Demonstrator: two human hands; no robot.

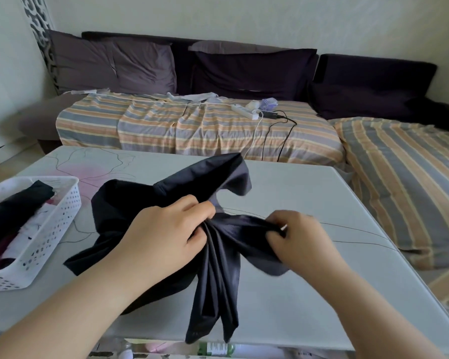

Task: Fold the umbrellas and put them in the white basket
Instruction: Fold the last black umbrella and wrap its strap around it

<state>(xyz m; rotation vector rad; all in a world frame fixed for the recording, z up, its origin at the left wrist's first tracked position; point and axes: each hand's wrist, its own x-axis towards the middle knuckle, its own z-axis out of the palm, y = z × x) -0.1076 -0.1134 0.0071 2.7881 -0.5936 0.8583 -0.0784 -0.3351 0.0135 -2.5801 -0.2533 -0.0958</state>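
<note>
Dark navy fabric canopy of a collapsed umbrella [166, 229] lies spread across the white glossy tabletop [309, 294], loose panels flopping toward the sofa side and over the near table edge. I've got my left hand [163, 237] clamped on the bunched pleats at the middle, fingers curled into the cloth. My right hand [296, 237] pinches the narrow gathered end just beside it, where a small bright metal bit shows; that hand is motion-blurred, so I can't say whether that glint is a rib tip or the strap fastener, probably one of the two.

Progress as I judge it: partway. White perforated plastic basket [62, 203] sits at the left edge of the table, near the umbrella but apart from it, and it already holds dark folded bundles plus something white and maroon, which look like finished umbrellas. This navy one is not done: pleats are gathered only at the centre, the outer flaps are loose and uneven, nothing is wrapped or strapped.

What's left from here: smooth each panel into the bundle, roll it tight, fasten it, then drop it into the basket. No other open umbrellas show on the table, so this may be the last, though the frame doesn't cover the whole room.

Behind the table: striped orange-grey blanket on the sofa [192, 125] with a white power strip [244, 111] and cables
</note>
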